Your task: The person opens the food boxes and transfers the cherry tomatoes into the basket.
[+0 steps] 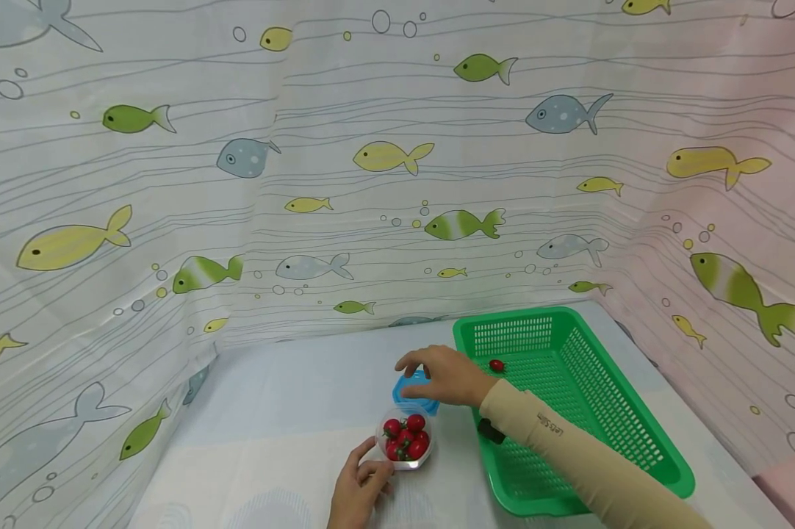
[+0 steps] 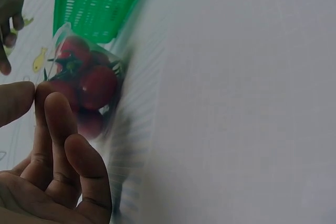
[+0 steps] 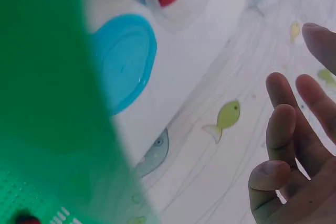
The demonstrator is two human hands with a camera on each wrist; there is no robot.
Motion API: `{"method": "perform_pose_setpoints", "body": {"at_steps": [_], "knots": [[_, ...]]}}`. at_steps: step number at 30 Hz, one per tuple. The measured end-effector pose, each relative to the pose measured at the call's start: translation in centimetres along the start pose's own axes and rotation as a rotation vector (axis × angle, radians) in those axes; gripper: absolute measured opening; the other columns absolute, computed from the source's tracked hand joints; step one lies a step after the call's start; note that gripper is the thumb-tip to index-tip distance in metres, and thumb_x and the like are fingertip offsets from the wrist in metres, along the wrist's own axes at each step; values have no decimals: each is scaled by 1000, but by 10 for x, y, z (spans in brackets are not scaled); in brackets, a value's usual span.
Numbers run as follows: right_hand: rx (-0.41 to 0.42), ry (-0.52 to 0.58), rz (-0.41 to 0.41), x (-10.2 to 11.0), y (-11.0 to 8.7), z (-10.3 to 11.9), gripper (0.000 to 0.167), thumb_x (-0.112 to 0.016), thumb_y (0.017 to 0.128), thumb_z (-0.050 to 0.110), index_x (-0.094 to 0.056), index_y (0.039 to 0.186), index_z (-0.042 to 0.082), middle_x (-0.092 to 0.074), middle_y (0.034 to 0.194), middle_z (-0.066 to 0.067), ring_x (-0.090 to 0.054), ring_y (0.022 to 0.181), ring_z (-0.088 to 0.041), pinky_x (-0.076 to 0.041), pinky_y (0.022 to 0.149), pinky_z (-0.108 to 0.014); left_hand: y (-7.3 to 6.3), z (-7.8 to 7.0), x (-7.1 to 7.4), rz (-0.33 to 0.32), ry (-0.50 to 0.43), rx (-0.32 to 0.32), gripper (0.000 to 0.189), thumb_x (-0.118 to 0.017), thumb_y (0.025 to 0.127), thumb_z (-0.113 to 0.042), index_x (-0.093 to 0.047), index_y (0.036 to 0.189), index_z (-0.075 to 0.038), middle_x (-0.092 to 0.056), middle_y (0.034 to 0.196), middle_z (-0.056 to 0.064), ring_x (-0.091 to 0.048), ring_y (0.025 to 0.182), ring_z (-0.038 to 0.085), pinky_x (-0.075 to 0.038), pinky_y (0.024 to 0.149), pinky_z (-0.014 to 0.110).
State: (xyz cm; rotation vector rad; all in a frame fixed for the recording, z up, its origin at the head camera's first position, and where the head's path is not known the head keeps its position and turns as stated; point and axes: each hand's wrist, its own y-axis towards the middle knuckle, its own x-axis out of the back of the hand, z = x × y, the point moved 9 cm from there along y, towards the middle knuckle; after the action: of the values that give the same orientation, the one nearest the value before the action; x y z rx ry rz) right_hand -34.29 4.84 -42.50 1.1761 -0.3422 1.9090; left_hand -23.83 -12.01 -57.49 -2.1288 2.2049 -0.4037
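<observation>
Several red cherry tomatoes with green stems [image 1: 405, 437] fill a small clear plastic container [image 1: 402, 464] on the table. My left hand [image 1: 360, 481] is beside its front left, fingertips right at the container's side; in the left wrist view the fingers [image 2: 62, 124] are fairly straight and overlap it. My right hand [image 1: 447, 376] hovers over the blue lid [image 1: 407, 385] behind the container, fingers loosely bent. Nothing shows between these fingers [image 3: 281, 124] in the right wrist view, where the lid [image 3: 126, 61] lies flat, apart from the container.
A green perforated plastic basket [image 1: 572, 503] stands to the right, its near left wall under my right forearm. One cherry tomato [image 1: 497, 365] lies inside, toward the far left. A fish-patterned curtain [image 1: 384, 88] closes off the table's back and sides.
</observation>
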Motion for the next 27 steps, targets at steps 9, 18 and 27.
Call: {"method": "perform_pose_setpoints", "body": {"at_steps": [9,18,27], "knots": [[15,36,59,-27,10,10,36,-78,89,41,-73,119,23,-75,102,7,-62,80,-6,-51,69,-25,0,1,0,13,-12,-18,77,-69,98,-32,-31,152,7,-74,96,7,-68,78,22,-51,66,28],[-13,-1,103,-47,11,9,28,-81,87,38,-75,112,26,-76,97,6,-65,91,-5,-53,77,-29,-1,0,1,19,-12,-33,75,-68,98,-31,-32,152,6,-74,97,9,-68,78,22,-51,66,28],[-17,-107,139,-68,14,10,29,-85,82,41,-79,102,21,-73,86,12,-65,85,-4,-50,65,-21,-1,-2,1,20,-19,-48,73,-69,98,-30,-33,152,4,-73,98,12,-68,76,21,-50,66,27]]}}
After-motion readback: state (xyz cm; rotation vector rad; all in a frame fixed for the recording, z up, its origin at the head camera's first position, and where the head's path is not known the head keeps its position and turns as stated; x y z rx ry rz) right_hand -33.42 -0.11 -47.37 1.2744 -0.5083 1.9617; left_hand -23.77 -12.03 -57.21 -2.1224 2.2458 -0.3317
